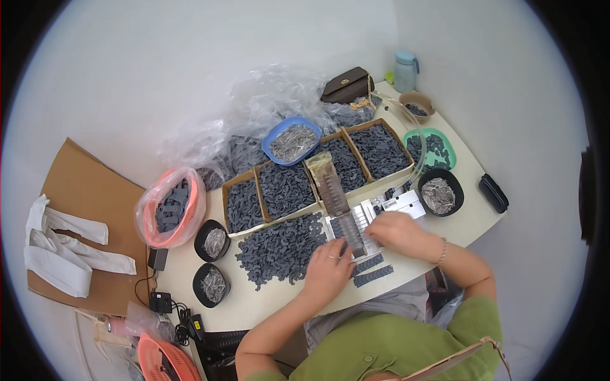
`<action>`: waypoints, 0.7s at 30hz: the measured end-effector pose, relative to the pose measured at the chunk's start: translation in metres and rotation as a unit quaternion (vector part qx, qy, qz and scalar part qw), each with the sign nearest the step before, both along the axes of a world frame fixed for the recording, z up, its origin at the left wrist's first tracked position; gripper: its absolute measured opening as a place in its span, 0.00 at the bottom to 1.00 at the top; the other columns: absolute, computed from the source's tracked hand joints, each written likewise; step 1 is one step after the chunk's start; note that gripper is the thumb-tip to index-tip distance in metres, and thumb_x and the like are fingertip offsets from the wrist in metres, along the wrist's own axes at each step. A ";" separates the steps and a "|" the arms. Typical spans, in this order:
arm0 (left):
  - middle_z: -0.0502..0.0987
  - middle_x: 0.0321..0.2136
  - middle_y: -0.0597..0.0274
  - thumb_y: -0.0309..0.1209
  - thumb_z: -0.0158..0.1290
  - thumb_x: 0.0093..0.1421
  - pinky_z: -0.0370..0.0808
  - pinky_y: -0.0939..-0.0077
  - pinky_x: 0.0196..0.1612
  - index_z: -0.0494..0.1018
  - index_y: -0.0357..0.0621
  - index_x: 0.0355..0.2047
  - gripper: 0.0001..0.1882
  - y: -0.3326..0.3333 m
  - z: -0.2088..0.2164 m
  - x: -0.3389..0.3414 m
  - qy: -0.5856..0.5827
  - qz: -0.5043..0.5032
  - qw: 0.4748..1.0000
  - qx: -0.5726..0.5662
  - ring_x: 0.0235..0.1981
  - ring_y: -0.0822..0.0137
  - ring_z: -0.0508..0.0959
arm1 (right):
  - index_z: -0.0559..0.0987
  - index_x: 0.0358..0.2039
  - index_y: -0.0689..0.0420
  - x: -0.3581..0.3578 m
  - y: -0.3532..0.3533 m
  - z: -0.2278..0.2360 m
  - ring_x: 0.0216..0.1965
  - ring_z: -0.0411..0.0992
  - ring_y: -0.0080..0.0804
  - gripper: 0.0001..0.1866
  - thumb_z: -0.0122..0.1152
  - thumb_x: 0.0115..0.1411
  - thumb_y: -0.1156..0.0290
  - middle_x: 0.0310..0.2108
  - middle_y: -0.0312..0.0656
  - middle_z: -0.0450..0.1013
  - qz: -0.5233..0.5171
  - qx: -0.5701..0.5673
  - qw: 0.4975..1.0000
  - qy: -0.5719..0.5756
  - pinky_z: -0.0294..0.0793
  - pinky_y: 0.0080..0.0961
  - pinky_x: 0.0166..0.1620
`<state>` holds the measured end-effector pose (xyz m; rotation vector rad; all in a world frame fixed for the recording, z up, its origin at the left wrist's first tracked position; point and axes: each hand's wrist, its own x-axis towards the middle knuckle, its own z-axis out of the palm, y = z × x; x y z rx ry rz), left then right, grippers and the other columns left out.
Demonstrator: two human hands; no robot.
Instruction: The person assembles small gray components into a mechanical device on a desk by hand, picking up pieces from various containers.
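Observation:
A silver metal fixture [365, 218] stands at the near edge of the table, with rows of dark grey plastic pieces [349, 232] along it. My left hand [325, 270] is at the fixture's near left corner, fingers bent together around something too small to make out. Over the fixture's right side, my right hand [400, 233] has its fingertips pinched down at the metal; whatever they hold is hidden. Two joined dark grey strips [373, 275] lie just in front of the fixture. Behind it rises a tall clear chute [327, 182].
Left of the fixture spreads a loose heap of dark grey pieces [279, 247]. Behind stand divided cardboard trays [264, 223] of them. Black bowls [213, 284] and a blue basin [272, 154] hold metal pins. A clear hose [422, 143] curves behind the white box [406, 202].

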<state>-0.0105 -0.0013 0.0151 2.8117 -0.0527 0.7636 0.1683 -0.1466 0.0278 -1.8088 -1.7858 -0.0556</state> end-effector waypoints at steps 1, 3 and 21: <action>0.75 0.42 0.49 0.29 0.62 0.47 0.73 0.60 0.45 0.77 0.38 0.38 0.17 0.007 0.005 -0.004 0.005 0.014 1.000 -0.018 0.42 0.51 0.75 | 0.78 0.32 0.58 -0.006 0.007 -0.004 0.35 0.72 0.38 0.08 0.60 0.48 0.77 0.30 0.41 0.71 0.019 -0.004 1.000 -0.024 0.73 0.31 0.38; 0.74 0.43 0.48 0.30 0.63 0.46 0.71 0.59 0.47 0.76 0.38 0.39 0.19 0.032 0.011 -0.012 0.016 0.053 0.998 -0.036 0.44 0.49 0.74 | 0.78 0.31 0.58 -0.014 0.017 -0.011 0.35 0.72 0.37 0.09 0.60 0.47 0.74 0.30 0.40 0.72 0.056 -0.011 0.996 -0.072 0.73 0.30 0.37; 0.79 0.27 0.49 0.28 0.62 0.46 0.74 0.58 0.38 0.77 0.39 0.25 0.07 0.257 0.009 -0.122 0.208 0.384 0.898 -0.058 0.33 0.49 0.79 | 0.80 0.30 0.56 0.092 0.175 0.049 0.38 0.73 0.42 0.05 0.61 0.51 0.75 0.30 0.42 0.75 -0.073 0.029 0.994 -0.075 0.72 0.38 0.41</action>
